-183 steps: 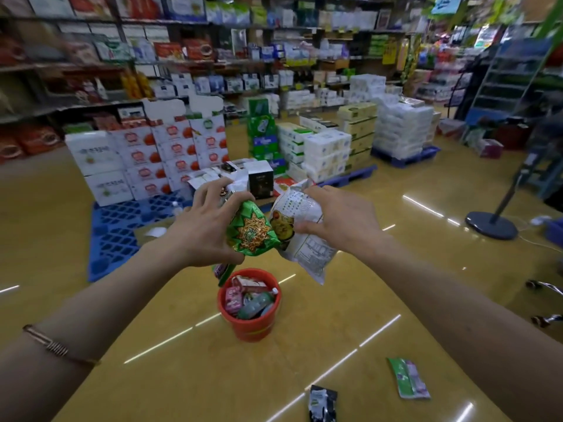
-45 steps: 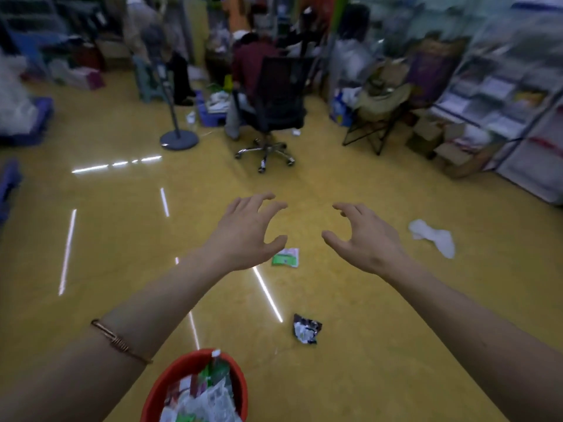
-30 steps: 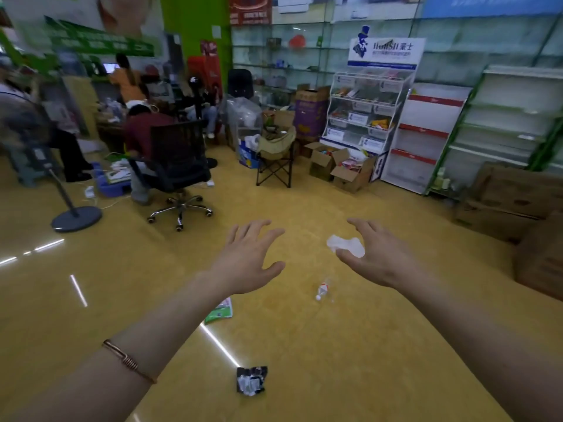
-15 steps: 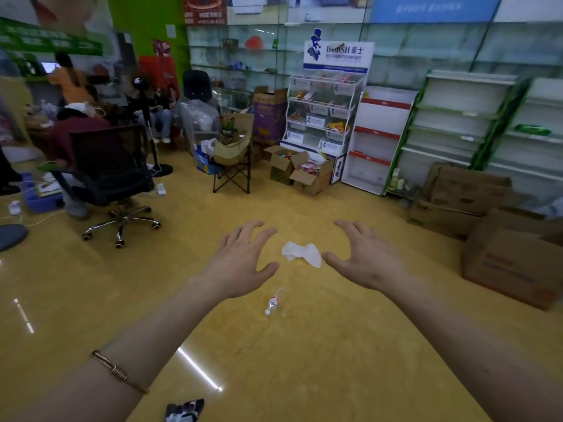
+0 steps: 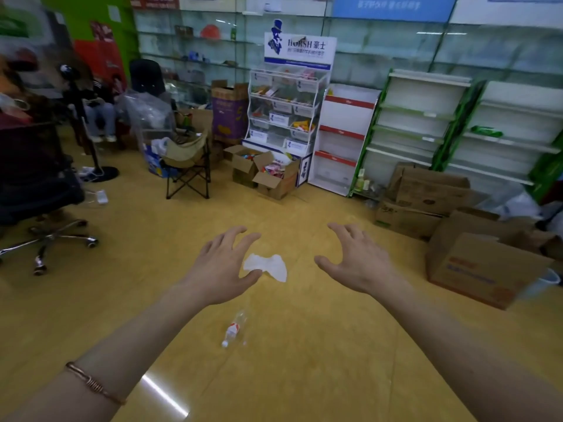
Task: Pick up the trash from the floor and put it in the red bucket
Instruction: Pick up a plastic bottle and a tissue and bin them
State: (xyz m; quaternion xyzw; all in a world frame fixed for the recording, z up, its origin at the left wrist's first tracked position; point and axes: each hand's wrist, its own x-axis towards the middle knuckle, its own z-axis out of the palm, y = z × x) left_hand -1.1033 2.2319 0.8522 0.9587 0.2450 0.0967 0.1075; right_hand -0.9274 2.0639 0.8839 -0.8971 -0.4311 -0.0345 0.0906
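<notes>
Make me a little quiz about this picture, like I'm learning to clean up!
1. True or false: the left hand and the right hand are both empty.
2. Which trash lies nearer the person than the paper? A bottle, B bucket, C can.
3. Fill in: the bracelet is on the ___ wrist.
Key: 1 true; 2 A, the bottle; 3 left.

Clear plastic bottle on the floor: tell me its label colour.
The clear plastic bottle has a red label and a white cap; the head view shows it.
</notes>
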